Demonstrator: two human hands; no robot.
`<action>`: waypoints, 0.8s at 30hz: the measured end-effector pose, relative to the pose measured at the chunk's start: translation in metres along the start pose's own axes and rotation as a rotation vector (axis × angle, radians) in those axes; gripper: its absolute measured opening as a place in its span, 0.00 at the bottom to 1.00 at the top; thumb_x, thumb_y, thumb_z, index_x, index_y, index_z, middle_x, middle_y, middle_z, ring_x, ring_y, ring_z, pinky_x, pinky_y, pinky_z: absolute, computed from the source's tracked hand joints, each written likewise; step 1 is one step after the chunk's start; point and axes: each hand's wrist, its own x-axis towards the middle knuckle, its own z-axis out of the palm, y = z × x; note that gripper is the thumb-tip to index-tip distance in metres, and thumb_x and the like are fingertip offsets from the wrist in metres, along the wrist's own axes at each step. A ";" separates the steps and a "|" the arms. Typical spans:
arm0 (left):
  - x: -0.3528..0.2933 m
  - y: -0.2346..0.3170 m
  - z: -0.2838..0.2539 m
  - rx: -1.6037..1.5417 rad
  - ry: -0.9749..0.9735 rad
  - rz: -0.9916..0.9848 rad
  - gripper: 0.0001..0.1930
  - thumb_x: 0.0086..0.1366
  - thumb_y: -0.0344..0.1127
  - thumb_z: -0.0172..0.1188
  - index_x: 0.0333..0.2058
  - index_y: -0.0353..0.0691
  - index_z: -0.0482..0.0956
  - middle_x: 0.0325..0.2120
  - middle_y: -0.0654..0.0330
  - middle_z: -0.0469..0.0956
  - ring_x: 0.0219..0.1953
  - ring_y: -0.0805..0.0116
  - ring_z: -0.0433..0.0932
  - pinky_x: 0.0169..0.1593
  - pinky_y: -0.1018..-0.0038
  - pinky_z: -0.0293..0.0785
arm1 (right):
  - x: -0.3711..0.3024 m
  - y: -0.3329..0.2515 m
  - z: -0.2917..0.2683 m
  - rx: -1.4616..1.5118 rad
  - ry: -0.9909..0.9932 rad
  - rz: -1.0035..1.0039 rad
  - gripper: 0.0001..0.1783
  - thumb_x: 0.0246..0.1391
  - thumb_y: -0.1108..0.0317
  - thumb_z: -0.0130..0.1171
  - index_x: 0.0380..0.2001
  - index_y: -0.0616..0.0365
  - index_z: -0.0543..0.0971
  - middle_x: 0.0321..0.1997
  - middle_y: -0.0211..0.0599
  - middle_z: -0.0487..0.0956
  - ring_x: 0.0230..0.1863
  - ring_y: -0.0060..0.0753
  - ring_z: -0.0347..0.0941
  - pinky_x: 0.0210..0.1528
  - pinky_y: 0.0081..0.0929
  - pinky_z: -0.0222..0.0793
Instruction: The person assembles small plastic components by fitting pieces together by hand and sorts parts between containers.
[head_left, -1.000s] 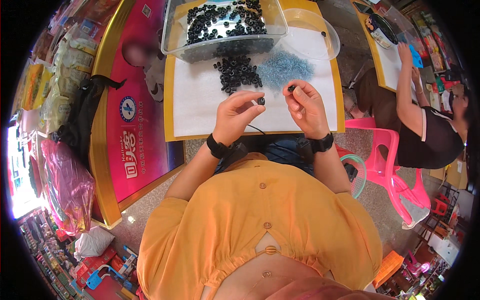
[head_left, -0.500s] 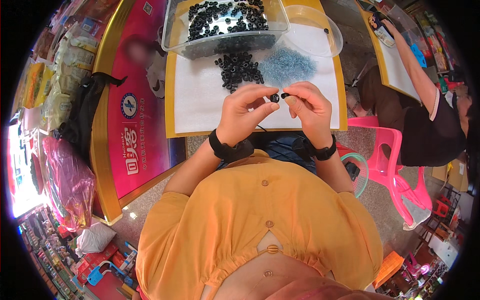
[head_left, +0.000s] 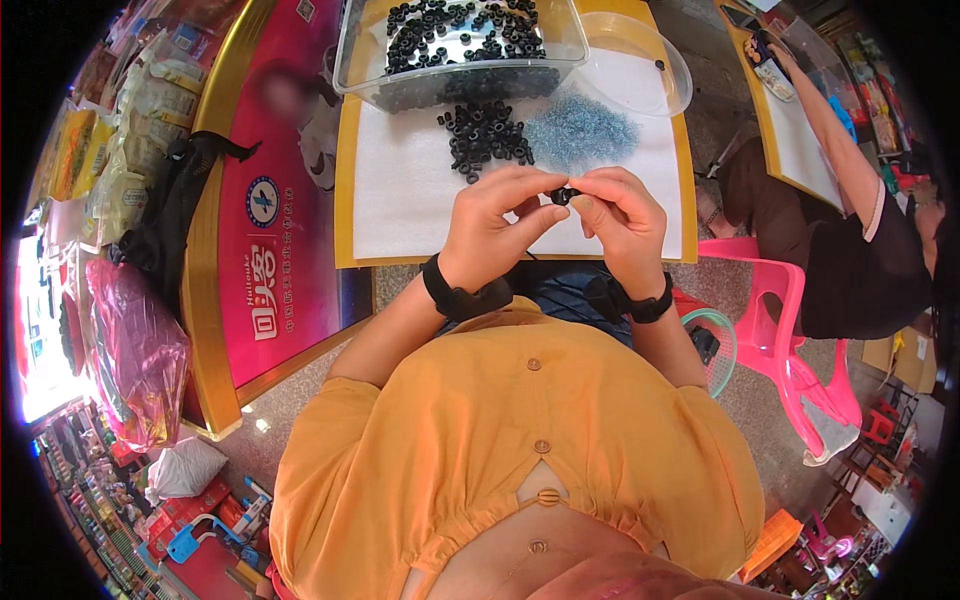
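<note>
Pinching a black ring-shaped piece [head_left: 560, 197] in your left hand [head_left: 492, 222], you hold it against the small black part [head_left: 574, 192] gripped in your right hand [head_left: 626, 218], above the desk [head_left: 400, 205]; half a second ago a gap parted them. Their contact is mostly hidden. White lettering [head_left: 262, 300] and a blue emblem [head_left: 264, 201] mark the pink panel [head_left: 322, 280]; the clear tub [head_left: 365, 88] is cut off above.

White-topped table [head_left: 400, 215]: clear tub [head_left: 362, 76], round dish [head_left: 640, 85], black rings [head_left: 487, 138], bluish heap [head_left: 583, 130]
</note>
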 end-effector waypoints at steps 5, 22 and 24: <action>0.000 0.001 0.001 0.034 0.015 0.011 0.15 0.57 0.23 0.69 0.45 0.36 0.83 0.37 0.58 0.81 0.31 0.76 0.77 0.34 0.81 0.74 | -0.002 0.003 0.002 -0.004 -0.005 -0.045 0.10 0.56 0.80 0.62 0.42 0.62 0.83 0.42 0.33 0.76 0.27 0.15 0.69 0.27 0.12 0.65; 0.001 0.005 0.000 0.128 0.013 0.098 0.15 0.54 0.20 0.69 0.42 0.37 0.84 0.34 0.59 0.80 0.29 0.73 0.78 0.33 0.79 0.75 | 0.003 0.004 -0.003 0.407 -0.047 0.329 0.08 0.60 0.71 0.62 0.40 0.63 0.80 0.32 0.33 0.78 0.26 0.19 0.73 0.24 0.17 0.70; 0.004 0.010 0.000 0.141 0.016 0.121 0.15 0.53 0.20 0.70 0.42 0.37 0.85 0.34 0.60 0.79 0.29 0.73 0.77 0.32 0.79 0.74 | 0.003 0.003 -0.003 0.507 -0.046 0.446 0.09 0.61 0.68 0.61 0.40 0.63 0.80 0.30 0.32 0.77 0.25 0.18 0.73 0.23 0.17 0.71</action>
